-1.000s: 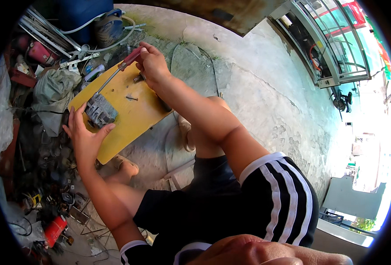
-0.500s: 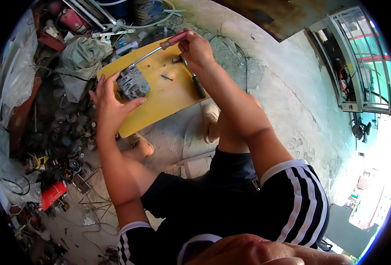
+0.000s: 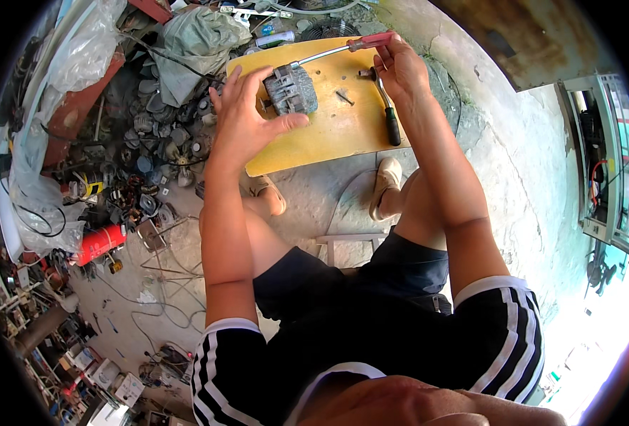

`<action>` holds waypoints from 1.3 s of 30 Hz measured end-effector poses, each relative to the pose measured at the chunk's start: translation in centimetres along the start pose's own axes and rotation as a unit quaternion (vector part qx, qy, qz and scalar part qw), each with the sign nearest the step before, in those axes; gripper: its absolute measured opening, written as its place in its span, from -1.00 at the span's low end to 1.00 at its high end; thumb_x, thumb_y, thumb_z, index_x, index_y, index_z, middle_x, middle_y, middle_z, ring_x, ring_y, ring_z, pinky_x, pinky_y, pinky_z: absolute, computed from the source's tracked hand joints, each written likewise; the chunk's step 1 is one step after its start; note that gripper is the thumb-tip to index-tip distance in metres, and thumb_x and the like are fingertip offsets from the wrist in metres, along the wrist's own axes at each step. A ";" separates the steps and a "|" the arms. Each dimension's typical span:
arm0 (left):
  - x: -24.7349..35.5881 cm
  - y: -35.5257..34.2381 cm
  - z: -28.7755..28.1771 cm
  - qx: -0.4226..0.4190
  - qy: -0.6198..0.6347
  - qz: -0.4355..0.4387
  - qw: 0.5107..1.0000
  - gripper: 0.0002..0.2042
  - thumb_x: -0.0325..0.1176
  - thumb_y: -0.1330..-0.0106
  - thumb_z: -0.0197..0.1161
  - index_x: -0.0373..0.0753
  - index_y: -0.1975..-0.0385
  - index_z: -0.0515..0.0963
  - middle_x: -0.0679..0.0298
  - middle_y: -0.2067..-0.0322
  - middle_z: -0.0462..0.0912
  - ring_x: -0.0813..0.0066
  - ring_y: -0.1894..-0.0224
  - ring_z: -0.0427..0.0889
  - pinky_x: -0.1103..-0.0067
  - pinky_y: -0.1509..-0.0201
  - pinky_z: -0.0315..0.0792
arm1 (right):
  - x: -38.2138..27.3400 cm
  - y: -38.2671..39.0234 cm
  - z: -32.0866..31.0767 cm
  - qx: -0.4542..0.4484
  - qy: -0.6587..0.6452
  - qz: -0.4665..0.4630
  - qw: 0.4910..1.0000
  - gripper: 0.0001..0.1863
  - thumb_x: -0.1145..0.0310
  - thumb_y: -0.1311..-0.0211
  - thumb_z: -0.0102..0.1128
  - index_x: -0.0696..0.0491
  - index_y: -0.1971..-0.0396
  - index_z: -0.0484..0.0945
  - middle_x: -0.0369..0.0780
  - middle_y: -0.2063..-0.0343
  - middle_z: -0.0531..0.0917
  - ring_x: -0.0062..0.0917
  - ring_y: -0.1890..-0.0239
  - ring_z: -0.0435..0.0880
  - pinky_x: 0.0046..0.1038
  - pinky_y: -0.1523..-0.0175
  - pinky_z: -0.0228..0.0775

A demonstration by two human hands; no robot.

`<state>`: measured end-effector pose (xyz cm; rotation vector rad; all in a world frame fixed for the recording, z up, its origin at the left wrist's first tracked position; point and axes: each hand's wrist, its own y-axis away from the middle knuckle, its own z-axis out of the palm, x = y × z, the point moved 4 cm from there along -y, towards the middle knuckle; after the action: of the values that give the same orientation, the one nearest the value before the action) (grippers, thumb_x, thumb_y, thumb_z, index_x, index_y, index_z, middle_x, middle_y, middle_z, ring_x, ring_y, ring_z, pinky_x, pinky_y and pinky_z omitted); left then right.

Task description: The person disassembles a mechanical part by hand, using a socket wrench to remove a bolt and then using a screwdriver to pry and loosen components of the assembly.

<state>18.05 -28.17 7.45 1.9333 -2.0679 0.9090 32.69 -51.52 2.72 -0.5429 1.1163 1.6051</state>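
Note:
My left hand (image 3: pixel 252 106) grips the sides of a dusty grey metal housing (image 3: pixel 291 89) near the left part of a yellow board (image 3: pixel 328 138), thumb along its lower edge. My right hand (image 3: pixel 403 74) is closed on a screwdriver (image 3: pixel 365 42) with a red handle, held almost level; its long shaft reaches left to the top of the housing, where the tip touches it. A dark-handled ratchet (image 3: pixel 392 126) lies right of the housing, under my right fingers, and a small bolt (image 3: pixel 345 98) rests between them.
My legs and sandals (image 3: pixel 384 188) are below the board. Piled scrap parts (image 3: pixel 144 142), a grey cloth sack (image 3: pixel 193 50), plastic sheeting (image 3: pixel 80 64) and a red cylinder (image 3: pixel 101 243) crowd the left. A glass-framed metal cabinet (image 3: pixel 605 156) stands at right, near a rusty panel (image 3: pixel 513 28).
The camera's view has swung, so board, hands and surroundings appear higher and further right. Both hands keep hold of the housing and screwdriver; the screwdriver looks closer to level in the picture.

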 end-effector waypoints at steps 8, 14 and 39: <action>10.9 -0.6 -6.2 0.048 0.430 0.071 0.899 -0.59 -0.59 -0.20 0.16 -0.35 -0.10 0.44 0.21 -0.01 0.55 0.45 0.00 0.51 0.53 -0.18 0.36 | 0.3 -0.8 0.3 -0.076 -0.035 -0.045 0.996 -0.75 0.22 -0.47 0.05 0.11 0.11 0.49 -0.21 0.24 0.62 -0.48 0.20 0.58 -0.37 -0.02 0.43; 18.2 4.1 -4.5 -0.259 0.688 0.079 0.673 -0.63 -0.55 -0.17 0.16 -0.29 -0.02 0.48 0.19 0.13 0.61 0.47 0.08 0.60 0.52 -0.02 0.47 | -1.6 -4.4 -2.0 -0.058 -0.082 -0.031 0.994 -0.58 0.23 -0.44 0.13 0.22 -0.11 0.39 -0.11 0.05 0.56 -0.41 0.02 0.60 -0.40 -0.12 0.52; 20.8 10.3 -0.1 -0.463 0.721 0.031 0.515 -0.61 -0.41 -0.09 0.19 -0.35 0.03 0.50 0.07 0.26 0.64 0.29 0.21 0.65 0.43 0.08 0.51 | -1.0 -9.1 -3.6 -0.167 -0.133 -0.080 0.974 -0.68 0.42 -0.44 0.08 0.31 -0.04 0.37 -0.05 0.12 0.57 -0.37 0.07 0.61 -0.46 -0.01 0.59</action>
<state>5.22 -46.02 14.97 0.1134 -0.9683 0.6473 40.77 -55.11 -1.67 -0.5991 0.5910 1.6757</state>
